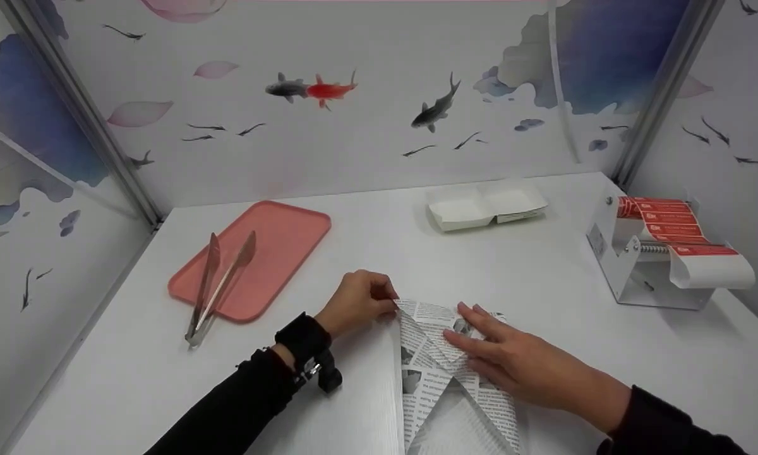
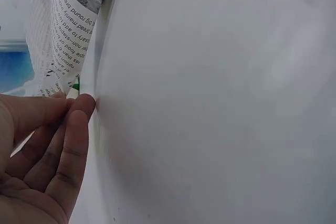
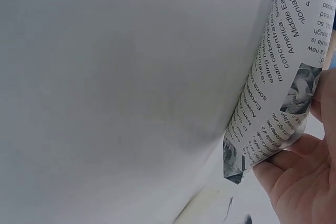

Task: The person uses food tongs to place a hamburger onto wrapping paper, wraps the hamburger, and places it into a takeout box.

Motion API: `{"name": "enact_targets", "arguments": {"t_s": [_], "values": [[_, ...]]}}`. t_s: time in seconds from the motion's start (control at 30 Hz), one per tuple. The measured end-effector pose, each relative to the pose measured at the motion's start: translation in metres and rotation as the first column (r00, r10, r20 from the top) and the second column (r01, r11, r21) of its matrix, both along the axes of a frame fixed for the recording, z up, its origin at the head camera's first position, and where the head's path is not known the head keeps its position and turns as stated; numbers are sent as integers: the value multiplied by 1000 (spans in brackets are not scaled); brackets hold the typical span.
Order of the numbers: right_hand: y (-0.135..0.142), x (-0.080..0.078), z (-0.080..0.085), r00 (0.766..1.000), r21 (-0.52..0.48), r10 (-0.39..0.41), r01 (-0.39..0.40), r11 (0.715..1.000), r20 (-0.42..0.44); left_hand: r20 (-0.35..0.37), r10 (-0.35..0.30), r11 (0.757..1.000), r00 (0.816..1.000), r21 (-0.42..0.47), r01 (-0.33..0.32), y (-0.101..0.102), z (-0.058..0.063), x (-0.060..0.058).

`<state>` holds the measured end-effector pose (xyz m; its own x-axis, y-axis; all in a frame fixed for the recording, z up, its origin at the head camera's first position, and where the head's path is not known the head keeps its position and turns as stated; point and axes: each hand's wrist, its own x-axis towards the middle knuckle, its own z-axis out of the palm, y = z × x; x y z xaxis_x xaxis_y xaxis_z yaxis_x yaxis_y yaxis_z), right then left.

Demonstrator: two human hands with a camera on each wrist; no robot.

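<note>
Folded newsprint sheet (image 1: 419, 355) lies on the white table (image 1: 562, 253), between both hands. Left hand (image 1: 355, 302): thumb and fingertips clamped together on the sheet's far-left corner. Right hand (image 1: 523, 361): fingers slightly apart, resting on the sheet's right part. Left of and beyond the sheet: pink tray (image 1: 294, 249), tongs (image 1: 204, 287) lying across it. Beyond, slightly right: white box (image 1: 458, 213). Farther right: label dispenser (image 1: 647, 281).
</note>
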<state>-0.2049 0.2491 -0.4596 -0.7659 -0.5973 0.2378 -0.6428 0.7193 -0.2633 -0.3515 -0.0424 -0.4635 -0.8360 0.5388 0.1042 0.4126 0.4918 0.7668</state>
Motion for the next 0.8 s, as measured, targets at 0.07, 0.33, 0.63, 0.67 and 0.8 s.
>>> {"name": "enact_targets", "arguments": {"t_s": [0.07, 0.33, 0.63, 0.67, 0.8], "values": [[0, -1, -1, 999, -2, 19, -19, 1000, -40, -30, -5, 1000, 1000, -18, 5, -1, 0, 0], [0, 0, -2, 996, 5, 38, -37, 999, -83, -72, -4, 999, 997, -47, 1, 0, 4, 2], [2, 1, -1, 997, 15, 28, -27, 1000, -72, -584, -416, 905, 697, -339, 256, 24, 24, 73], [2, 1, -1, 998, 15, 23, -22, 1000, -62, -600, -445, 892, 665, -365, 268, 26, 23, 77], [2, 1, -1, 1000, 20, 12, -12, 1000, -7, -619, -465, 880, 633, -398, 258, 27, 15, 84]]}}
